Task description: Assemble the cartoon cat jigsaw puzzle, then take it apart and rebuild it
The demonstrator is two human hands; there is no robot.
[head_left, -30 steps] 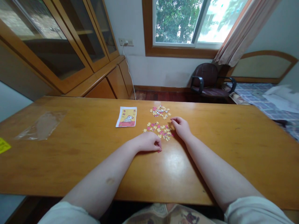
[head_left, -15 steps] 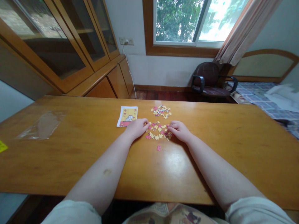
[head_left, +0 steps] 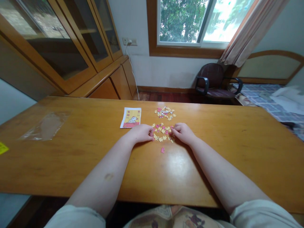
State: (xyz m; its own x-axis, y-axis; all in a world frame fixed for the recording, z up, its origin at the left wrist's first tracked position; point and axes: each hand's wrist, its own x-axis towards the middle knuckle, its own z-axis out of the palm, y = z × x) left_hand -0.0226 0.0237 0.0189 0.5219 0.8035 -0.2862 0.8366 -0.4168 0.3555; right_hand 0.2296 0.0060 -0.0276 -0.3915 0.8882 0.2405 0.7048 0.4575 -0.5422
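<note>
Loose jigsaw pieces (head_left: 162, 129) in yellow and pink lie in a pile between my two hands. At the pile's left edge, my left hand (head_left: 143, 133) is curled, with thumb and fingers closed around a pink puzzle piece that they mostly cover. My right hand (head_left: 182, 131) rests at the right edge, fingers bent and pinched at a pink piece by the fingertips; the hand partly hides it. One pink puzzle piece (head_left: 162, 150) lies apart, nearer to me. A second heap of pieces (head_left: 165, 113) sits farther back.
A picture card (head_left: 131, 117) with a white cartoon animal lies behind my left hand. To the left are a clear plastic bag (head_left: 46, 126) and a yellow item (head_left: 3, 148) on the wooden table (head_left: 225, 152). Beyond stand a cabinet (head_left: 95, 71) and an armchair (head_left: 211, 79).
My left hand has shifted toward me and down over the pink piece at the pile's lower left. My right hand has barely moved. The view has shifted slightly.
</note>
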